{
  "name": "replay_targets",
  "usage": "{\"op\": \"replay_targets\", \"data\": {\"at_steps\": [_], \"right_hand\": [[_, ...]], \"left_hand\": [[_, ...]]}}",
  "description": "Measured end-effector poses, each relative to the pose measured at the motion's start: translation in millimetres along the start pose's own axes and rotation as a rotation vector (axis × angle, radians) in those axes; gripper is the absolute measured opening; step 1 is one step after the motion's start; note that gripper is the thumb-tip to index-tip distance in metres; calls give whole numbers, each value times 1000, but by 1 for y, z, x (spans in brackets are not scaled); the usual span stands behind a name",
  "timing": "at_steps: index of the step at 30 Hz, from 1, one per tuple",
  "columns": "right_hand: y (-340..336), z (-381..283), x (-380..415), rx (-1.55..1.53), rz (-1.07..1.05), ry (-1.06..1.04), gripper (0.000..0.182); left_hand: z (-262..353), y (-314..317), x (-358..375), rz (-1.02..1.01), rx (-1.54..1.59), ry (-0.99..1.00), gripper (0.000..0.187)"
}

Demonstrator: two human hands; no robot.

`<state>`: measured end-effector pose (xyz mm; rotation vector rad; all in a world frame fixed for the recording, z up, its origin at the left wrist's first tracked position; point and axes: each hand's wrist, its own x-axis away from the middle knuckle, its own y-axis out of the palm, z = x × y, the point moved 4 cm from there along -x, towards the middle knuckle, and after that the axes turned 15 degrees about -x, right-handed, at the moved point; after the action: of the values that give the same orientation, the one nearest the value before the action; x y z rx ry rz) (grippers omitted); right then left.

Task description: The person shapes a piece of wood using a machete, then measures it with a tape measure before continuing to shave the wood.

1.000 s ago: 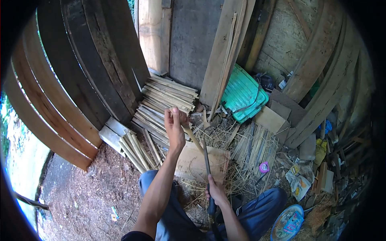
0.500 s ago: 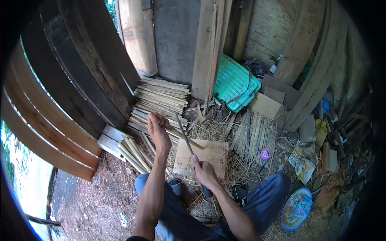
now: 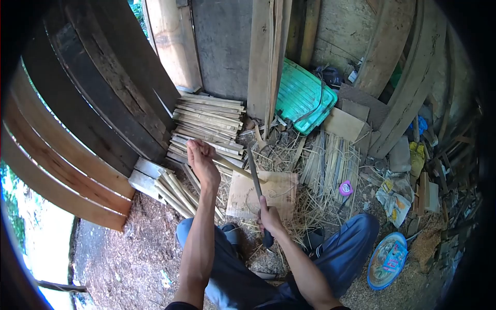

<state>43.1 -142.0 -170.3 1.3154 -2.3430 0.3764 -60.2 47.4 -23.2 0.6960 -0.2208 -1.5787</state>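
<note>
From the head camera I see my left hand [image 3: 200, 159] closed tight around the top end of a bamboo stick [image 3: 231, 167]. The stick slants down from that hand to the wooden board [image 3: 274, 199] on the ground, and its low end rests on the board. My right hand [image 3: 268, 219] is closed around the dark handle of a long knife [image 3: 254, 173]. The blade points up and away from that hand, and it crosses the stick just above the board. I cannot tell if the blade touches the stick.

The board lies on straw, right in front of my knees. Behind the board, next to my left hand, is a stack of flat bamboo slats [image 3: 206, 124]. To the left of the board lie a few short round bamboo pieces [image 3: 174, 192]. To the right of the board is a bunch of thin bamboo strips [image 3: 332, 165], with a small pink roll [image 3: 345, 188] beside it. Far behind the board, a green plastic tray [image 3: 302, 96] leans on the wall. Near my right knee, right of the board, sits a blue plate [image 3: 387, 260].
</note>
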Motion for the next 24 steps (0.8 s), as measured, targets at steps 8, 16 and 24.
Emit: {"op": "replay_targets", "data": {"at_steps": [8, 16, 24], "right_hand": [[-7, -3, 9, 216, 133, -527, 69], [-22, 5, 15, -8, 10, 218, 63], [-39, 62, -15, 126, 121, 240, 74]], "left_hand": [[1, 11, 3, -1, -47, -17, 34], [0, 20, 3, -49, -74, 16, 35], [1, 18, 7, -34, -50, -53, 29]]}}
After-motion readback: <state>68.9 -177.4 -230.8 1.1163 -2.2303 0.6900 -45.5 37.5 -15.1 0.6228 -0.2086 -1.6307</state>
